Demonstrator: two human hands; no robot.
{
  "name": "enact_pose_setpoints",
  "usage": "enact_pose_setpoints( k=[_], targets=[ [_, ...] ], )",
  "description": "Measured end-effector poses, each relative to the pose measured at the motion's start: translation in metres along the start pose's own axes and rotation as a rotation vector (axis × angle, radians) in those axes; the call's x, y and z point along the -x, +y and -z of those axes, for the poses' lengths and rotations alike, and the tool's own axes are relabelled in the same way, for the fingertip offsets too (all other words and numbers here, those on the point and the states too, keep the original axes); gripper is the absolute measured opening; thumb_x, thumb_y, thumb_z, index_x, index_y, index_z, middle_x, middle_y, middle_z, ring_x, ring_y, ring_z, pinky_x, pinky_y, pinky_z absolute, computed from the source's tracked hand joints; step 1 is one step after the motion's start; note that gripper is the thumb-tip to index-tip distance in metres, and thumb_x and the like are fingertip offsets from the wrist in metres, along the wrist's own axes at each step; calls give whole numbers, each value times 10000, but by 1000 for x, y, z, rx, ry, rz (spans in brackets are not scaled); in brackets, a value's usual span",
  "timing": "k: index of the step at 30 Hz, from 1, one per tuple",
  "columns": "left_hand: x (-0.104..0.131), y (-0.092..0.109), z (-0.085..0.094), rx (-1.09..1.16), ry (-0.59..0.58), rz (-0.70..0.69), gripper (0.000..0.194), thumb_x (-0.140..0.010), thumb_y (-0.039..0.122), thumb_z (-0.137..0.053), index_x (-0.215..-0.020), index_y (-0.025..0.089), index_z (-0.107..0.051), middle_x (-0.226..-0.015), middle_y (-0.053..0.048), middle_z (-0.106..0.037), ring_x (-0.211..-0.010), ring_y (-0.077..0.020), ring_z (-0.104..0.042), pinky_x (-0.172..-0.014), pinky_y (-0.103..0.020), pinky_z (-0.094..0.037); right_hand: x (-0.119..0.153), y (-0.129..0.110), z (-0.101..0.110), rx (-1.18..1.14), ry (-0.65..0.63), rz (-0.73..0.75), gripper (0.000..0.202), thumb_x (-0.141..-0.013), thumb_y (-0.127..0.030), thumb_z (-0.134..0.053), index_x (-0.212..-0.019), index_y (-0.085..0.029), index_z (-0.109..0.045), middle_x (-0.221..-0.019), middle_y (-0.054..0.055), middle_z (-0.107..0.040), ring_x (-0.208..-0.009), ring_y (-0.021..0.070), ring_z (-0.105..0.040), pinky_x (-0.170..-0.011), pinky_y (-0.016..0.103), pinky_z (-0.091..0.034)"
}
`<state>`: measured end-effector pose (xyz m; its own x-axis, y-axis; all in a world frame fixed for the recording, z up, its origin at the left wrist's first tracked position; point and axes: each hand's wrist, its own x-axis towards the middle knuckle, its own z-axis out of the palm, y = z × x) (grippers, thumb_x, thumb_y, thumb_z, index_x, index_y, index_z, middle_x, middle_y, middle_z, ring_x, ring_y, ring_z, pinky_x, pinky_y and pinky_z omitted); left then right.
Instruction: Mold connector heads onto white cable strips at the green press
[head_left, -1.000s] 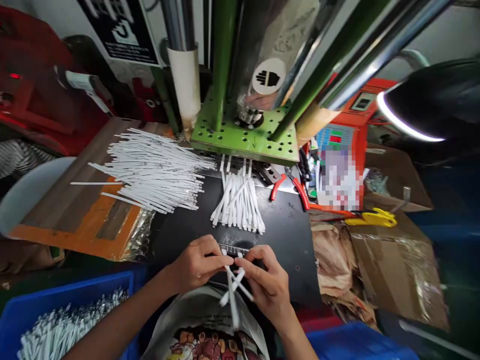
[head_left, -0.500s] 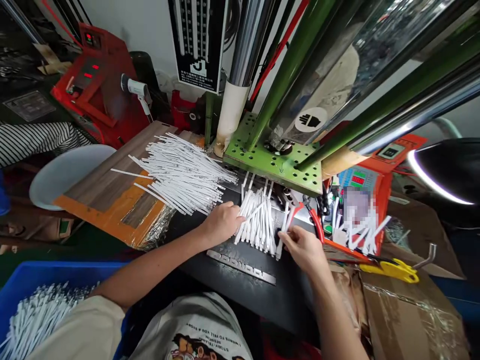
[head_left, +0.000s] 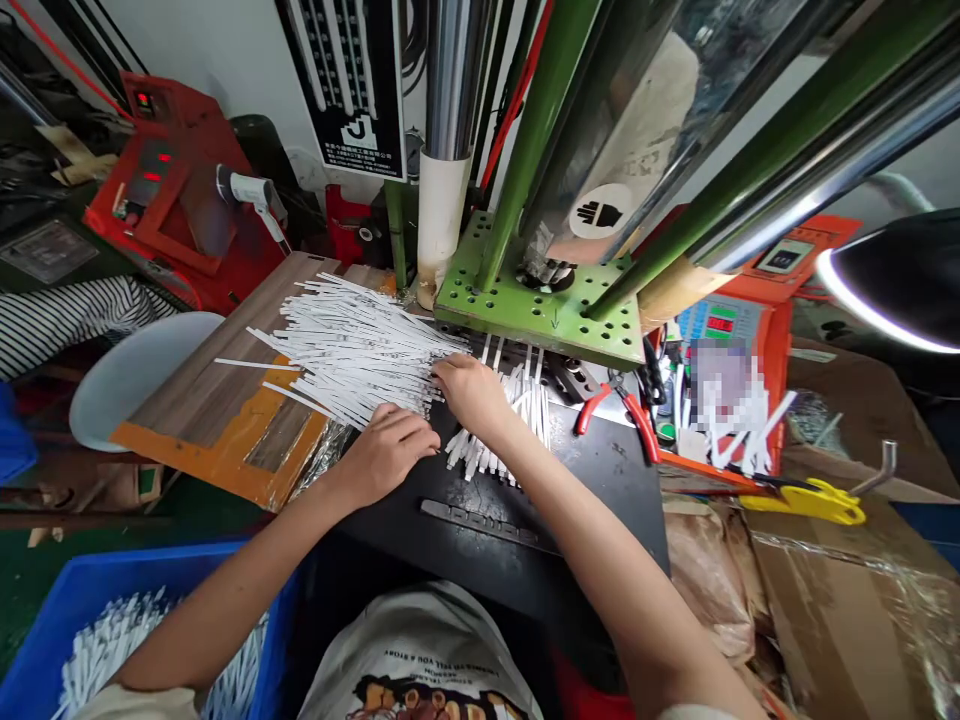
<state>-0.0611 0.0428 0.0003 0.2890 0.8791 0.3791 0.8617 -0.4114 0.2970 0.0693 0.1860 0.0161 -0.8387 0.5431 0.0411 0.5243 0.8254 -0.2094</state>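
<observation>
A wide heap of thin white strips [head_left: 352, 345] lies on the wood-patterned board at the left. My left hand [head_left: 390, 450] is at the heap's lower right edge, its fingers curled; what is under them is hidden. My right hand [head_left: 472, 390] reaches across to the heap's right end, fingertips pressed together at the strip ends. Beneath my right forearm a smaller bunch of white strips [head_left: 534, 410] lies on the black work surface [head_left: 600, 480], partly covered. A flat metal bar [head_left: 480, 522] with notches lies nearer to me.
The green perforated press plate [head_left: 540, 315] stands just behind the smaller bunch. Red-handled pliers [head_left: 637, 425] lie to its right, beside an orange control box [head_left: 780, 340]. A blue bin [head_left: 75, 600] of strips is at lower left, yellow cutters [head_left: 814, 500] at right.
My right hand has moved left, from the smaller bunch to the big heap. My left hand has shifted left and down, off the smaller bunch. The view has shifted slightly.
</observation>
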Motion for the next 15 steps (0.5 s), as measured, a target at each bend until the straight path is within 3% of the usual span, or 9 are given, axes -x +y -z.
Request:
enact_pose_setpoints(
  k=[3, 6, 9, 11, 15],
  targets=[
    [-4, 10, 11, 206, 134, -82, 135, -964, 98, -476, -912, 180, -570, -836, -13, -653, -795, -122, -604, -798, -289, -448, -36, -10, -6, 5, -71, 15, 200, -932, -104, -481, -988, -147, -668, -957, 93, -660, -854, 194, -599, -696, 269, -370],
    [-6, 16, 23, 405, 232, 11, 176, -967, 94, -458, -967, 188, -607, -890, -32, -646, -818, -110, -619, -732, -236, -497, -28, -12, -2, 18, -101, 36, 200, -907, -90, -489, -962, -128, -678, -991, 128, -655, -900, 223, -595, -736, 292, -377],
    [-3, 19, 29, 630, 225, 224, 223, -990, 141, -444, -1077, 190, -643, -890, -35, -662, -792, -106, -646, -742, -242, -542, 22, -6, 9, 99, -74, -16, 204, -905, -80, -472, -910, -111, -674, -977, 167, -632, -923, 257, -585, -752, 320, -378],
    [4, 23, 23, 794, 204, 345, 219, -985, 186, -484, -1126, 187, -651, -888, -39, -679, -795, -119, -675, -758, -256, -572, 68, 0, 14, 99, -55, -113, 192, -917, -93, -478, -880, -129, -663, -891, 138, -632, -823, 229, -594, -691, 301, -378],
    [24, 40, -8, 836, 179, 367, 211, -941, 182, -573, -1112, 215, -691, -982, -44, -679, -789, -111, -687, -686, -208, -578, 155, 4, 7, -277, 22, -257, 162, -943, -197, -529, -818, -183, -631, -739, 35, -646, -648, 161, -602, -594, 250, -407]
  ],
)
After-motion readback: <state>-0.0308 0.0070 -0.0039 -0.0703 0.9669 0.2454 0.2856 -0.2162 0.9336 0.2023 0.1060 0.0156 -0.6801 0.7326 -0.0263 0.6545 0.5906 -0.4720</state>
